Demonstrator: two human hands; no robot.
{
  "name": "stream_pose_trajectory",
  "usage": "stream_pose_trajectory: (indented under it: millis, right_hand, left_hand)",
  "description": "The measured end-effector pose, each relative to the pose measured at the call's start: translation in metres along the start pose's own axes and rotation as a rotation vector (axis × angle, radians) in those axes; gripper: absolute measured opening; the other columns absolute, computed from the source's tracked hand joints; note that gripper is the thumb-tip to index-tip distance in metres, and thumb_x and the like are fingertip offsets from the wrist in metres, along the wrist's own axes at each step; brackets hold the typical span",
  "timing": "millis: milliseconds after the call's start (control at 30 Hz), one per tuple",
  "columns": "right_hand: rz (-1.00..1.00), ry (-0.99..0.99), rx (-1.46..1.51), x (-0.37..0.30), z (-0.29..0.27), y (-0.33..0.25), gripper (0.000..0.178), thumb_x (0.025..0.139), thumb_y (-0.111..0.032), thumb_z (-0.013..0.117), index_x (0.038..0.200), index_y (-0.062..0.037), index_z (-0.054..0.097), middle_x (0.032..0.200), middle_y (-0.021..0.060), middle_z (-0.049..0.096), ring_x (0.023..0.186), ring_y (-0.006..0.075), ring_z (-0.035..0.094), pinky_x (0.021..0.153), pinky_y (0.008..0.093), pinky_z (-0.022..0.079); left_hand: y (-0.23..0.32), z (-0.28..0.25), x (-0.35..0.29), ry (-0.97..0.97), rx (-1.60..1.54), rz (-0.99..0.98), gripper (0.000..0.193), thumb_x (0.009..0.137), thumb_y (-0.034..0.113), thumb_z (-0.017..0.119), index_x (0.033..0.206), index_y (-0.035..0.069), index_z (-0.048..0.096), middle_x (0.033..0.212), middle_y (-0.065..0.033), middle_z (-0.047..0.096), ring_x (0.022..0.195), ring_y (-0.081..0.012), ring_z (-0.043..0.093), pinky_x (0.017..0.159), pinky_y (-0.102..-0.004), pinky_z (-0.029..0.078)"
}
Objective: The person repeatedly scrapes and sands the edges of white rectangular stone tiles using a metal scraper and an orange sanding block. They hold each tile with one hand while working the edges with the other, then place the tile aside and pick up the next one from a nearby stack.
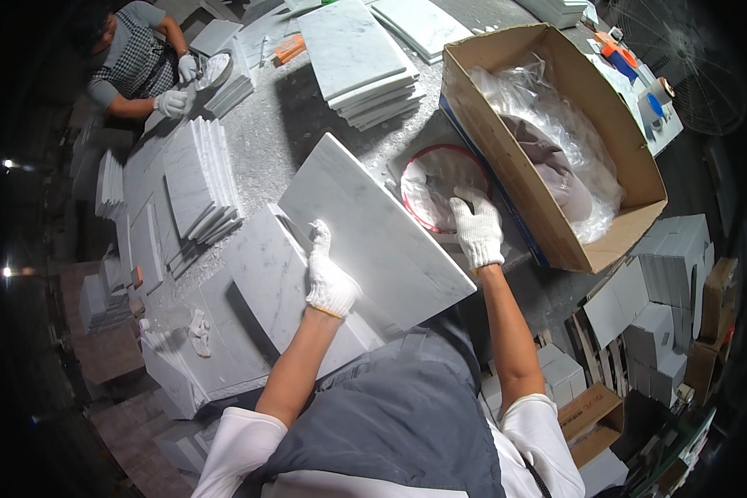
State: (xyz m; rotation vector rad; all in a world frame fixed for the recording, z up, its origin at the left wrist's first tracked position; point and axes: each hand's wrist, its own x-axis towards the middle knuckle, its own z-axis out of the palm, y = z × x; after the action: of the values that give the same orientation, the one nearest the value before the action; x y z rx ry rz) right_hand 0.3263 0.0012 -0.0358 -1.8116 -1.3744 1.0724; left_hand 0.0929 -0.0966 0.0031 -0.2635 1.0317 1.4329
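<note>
A white marble tile (382, 224) is held tilted in front of me. My left hand (330, 278), in a white knit glove, grips it at its left edge, thumb up on the face and the other fingers hidden. Under it lies another marble slab (261, 253). My right hand (477, 231), gloved too, is at the near right side of a red-rimmed round bowl (415, 214) lined with whitish material. Its fingers are bent together over the bowl's contents; what they pinch, if anything, I cannot make out.
Beside the bowl stands an open cardboard box (494, 141) with clear plastic and a greyish cloth. Marble tile stacks (357, 58) (203, 178) sit farther off and left. At the far left, a gloved person (141, 75) works over tiles. Grey-white boxes (656, 332) fill the right.
</note>
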Motion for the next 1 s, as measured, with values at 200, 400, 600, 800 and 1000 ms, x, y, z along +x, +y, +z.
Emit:
stream_pose_trajectory:
  millis: [200, 400, 600, 800, 1000]
  right_hand:
    - [0.294, -0.125, 0.474, -0.016, -0.021, -0.023, 0.033, 0.094, -0.017, 0.071, 0.124, -0.0020, 0.069, 0.102, 0.0083, 0.072, 0.066, 0.0111, 0.068, 0.048, 0.0233, 0.050]
    - [0.151, -0.096, 0.609, -0.043, -0.062, -0.058, 0.033, 0.092, -0.014, 0.071, 0.120, 0.0035, 0.067, 0.094, 0.0082, 0.071, 0.066, 0.0110, 0.064, 0.056, 0.0250, 0.050]
    - [0.115, -0.103, 0.654, -0.050, -0.068, -0.069, 0.035, 0.090, -0.014, 0.076, 0.120, 0.0019, 0.069, 0.092, 0.0058, 0.073, 0.061, 0.0065, 0.061, 0.050, 0.0197, 0.045]
    - [0.121, -0.122, 0.610, -0.043, -0.058, -0.062, 0.035, 0.090, -0.016, 0.077, 0.119, 0.0015, 0.070, 0.089, 0.0056, 0.074, 0.056, 0.0058, 0.057, 0.048, 0.0206, 0.044]
    - [0.188, -0.131, 0.595, -0.037, -0.048, -0.057, 0.030, 0.090, -0.009, 0.076, 0.117, 0.0019, 0.069, 0.087, 0.0077, 0.072, 0.060, 0.0110, 0.062, 0.050, 0.0245, 0.050]
  left_hand:
    - [-0.001, 0.000, 0.005, -0.025, -0.012, 0.004, 0.062, 0.098, 0.056, 0.060, 0.137, 0.009, 0.056, 0.132, -0.0101, 0.061, 0.120, -0.0304, 0.058, 0.105, -0.0484, 0.046]
    - [-0.005, 0.012, 0.008, -0.048, -0.040, 0.023, 0.065, 0.100, 0.058, 0.053, 0.141, 0.007, 0.052, 0.135, -0.0134, 0.060, 0.124, -0.0334, 0.057, 0.108, -0.0502, 0.046]
    - [-0.026, 0.024, 0.023, -0.269, -0.076, -0.009, 0.064, 0.102, 0.059, 0.048, 0.141, 0.008, 0.052, 0.136, -0.0127, 0.059, 0.125, -0.0318, 0.057, 0.108, -0.0490, 0.046]
    - [-0.041, 0.022, 0.047, -0.142, -0.136, -0.106, 0.053, 0.099, 0.055, 0.058, 0.131, 0.014, 0.059, 0.124, -0.0063, 0.065, 0.115, -0.0250, 0.062, 0.102, -0.0464, 0.050]
    - [-0.045, 0.014, 0.054, -0.149, -0.143, -0.094, 0.056, 0.097, 0.055, 0.061, 0.135, 0.014, 0.057, 0.128, -0.0067, 0.064, 0.117, -0.0273, 0.062, 0.104, -0.0469, 0.049]
